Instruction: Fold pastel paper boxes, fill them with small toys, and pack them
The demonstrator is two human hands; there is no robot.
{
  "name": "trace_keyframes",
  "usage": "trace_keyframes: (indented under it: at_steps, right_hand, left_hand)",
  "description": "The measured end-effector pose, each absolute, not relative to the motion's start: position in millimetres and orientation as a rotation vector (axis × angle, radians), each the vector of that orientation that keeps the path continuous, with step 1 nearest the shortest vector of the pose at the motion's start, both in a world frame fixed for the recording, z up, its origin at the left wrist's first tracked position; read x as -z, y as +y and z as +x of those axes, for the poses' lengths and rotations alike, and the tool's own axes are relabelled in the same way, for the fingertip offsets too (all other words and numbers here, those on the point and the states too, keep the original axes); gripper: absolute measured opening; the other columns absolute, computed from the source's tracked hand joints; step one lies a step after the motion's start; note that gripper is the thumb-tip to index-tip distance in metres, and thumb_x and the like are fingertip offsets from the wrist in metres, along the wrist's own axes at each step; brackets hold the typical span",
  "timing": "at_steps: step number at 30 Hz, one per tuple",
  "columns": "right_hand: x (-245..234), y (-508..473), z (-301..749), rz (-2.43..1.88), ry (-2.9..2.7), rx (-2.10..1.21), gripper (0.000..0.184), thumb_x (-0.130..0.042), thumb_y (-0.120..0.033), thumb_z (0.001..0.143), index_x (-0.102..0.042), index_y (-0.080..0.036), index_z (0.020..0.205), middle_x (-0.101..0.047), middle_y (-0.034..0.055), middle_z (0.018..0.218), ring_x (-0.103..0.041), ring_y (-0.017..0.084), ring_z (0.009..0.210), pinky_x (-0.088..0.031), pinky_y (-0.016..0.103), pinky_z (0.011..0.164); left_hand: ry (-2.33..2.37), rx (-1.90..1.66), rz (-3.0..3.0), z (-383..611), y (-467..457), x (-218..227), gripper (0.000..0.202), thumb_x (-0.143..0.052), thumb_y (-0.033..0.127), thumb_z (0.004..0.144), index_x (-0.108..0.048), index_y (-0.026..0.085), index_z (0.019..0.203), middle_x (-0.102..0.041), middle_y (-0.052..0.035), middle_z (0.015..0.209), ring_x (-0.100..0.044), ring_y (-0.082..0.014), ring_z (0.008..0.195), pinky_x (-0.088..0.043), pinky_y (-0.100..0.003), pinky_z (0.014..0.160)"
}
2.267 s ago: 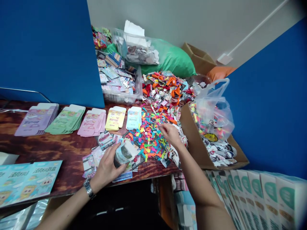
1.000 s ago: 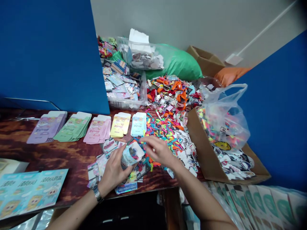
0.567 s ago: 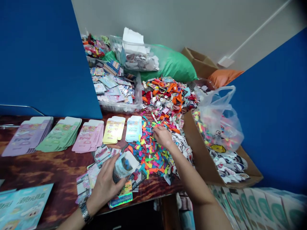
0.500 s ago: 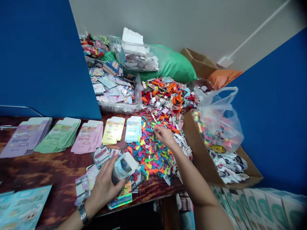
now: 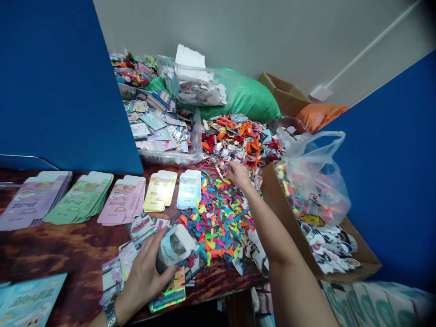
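Gripping a small box in curled fingers, the left hand hovered just above scattered cards. The right hand, fingers pinched shut, sat at the far edge of a heap of colourful balloons. Beyond that hand stood a plastic tub on the left and a plastic bag on the right.

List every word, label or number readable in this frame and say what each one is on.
"SANRIO CHARACTERS": on the holographic card.
Too blurred to read: the lettering on the pastel card stacks.
Too blurred to read: the blue sheet.
Too blurred to read: the printed carton in the left hand.
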State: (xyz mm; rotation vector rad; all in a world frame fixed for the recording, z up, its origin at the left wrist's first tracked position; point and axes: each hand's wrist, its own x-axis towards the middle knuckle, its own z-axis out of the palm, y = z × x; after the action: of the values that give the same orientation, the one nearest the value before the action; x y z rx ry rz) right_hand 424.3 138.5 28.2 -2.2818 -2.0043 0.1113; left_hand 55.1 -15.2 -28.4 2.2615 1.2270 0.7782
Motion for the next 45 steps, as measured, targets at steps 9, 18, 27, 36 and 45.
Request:
trace_keyframes:
  at_steps: [9, 18, 27, 36, 45]
  right_hand:
    - [-3, 195, 429, -2.618, -1.980, -0.063, 0.045, -0.049, -0.015, 0.089, -0.050, -0.024, 0.133, -0.062, 0.0148, 0.120, -0.063, 0.023, 0.102, -0.046, 0.033, 0.085]
    - [-28, 181, 441, -2.493, -1.959, -0.114, 0.024, -0.057, -0.024, 0.083, -0.064, -0.016, 0.105, -0.062, 0.0126, 0.110, -0.061, 0.022, 0.092, -0.044, 0.029, 0.076]
    - [-111, 131, 428, -2.102, -2.020, -0.526, 0.024, -0.059, -0.035, 0.081, -0.063, -0.017, 0.096, -0.062, -0.0031, 0.071, -0.051, 0.010, 0.059, -0.037, 0.020, 0.054]
    - [-146, 67, 333, -1.423, -1.751, -1.277, 0.031, -0.070, -0.040, 0.079, -0.061, -0.017, 0.098, -0.065, 0.0002, 0.077, -0.058, 0.010, 0.064, -0.047, 0.023, 0.058]
    - [-96, 26, 266, -1.340, -1.791, -1.472, 0.028, -0.064, -0.033, 0.084, -0.062, -0.017, 0.107, -0.067, 0.0015, 0.081, -0.062, 0.011, 0.062, -0.049, 0.022, 0.054]
  left_hand:
    - [1.249, -0.809, 2.261, 57, -15, 28, 0.076, -0.064, 0.032, 0.078, -0.030, 0.020, 0.145, -0.057, -0.0143, 0.131, -0.060, -0.0293, 0.116, -0.055, -0.041, 0.092]
    - [1.221, -0.816, 2.282, 56, -14, 28, 0.074, -0.063, 0.033, 0.080, -0.030, 0.019, 0.144, -0.057, -0.0150, 0.131, -0.059, -0.0286, 0.117, -0.053, -0.040, 0.094]
    - [1.254, -0.852, 2.141, 62, -12, 24, 0.070, -0.065, 0.039, 0.079, -0.037, 0.021, 0.140, -0.059, -0.0130, 0.129, -0.060, -0.0289, 0.116, -0.052, -0.042, 0.094]
    - [1.290, -0.948, 1.951, 73, -8, 10, 0.065, -0.069, 0.045, 0.075, -0.048, 0.018, 0.131, -0.063, -0.0115, 0.119, -0.061, -0.0274, 0.111, -0.051, -0.042, 0.093]
    - [1.320, -0.948, 1.885, 67, -11, 6, 0.065, -0.069, 0.041, 0.077, -0.045, 0.018, 0.133, -0.061, -0.0117, 0.121, -0.059, -0.0278, 0.113, -0.049, -0.044, 0.096]
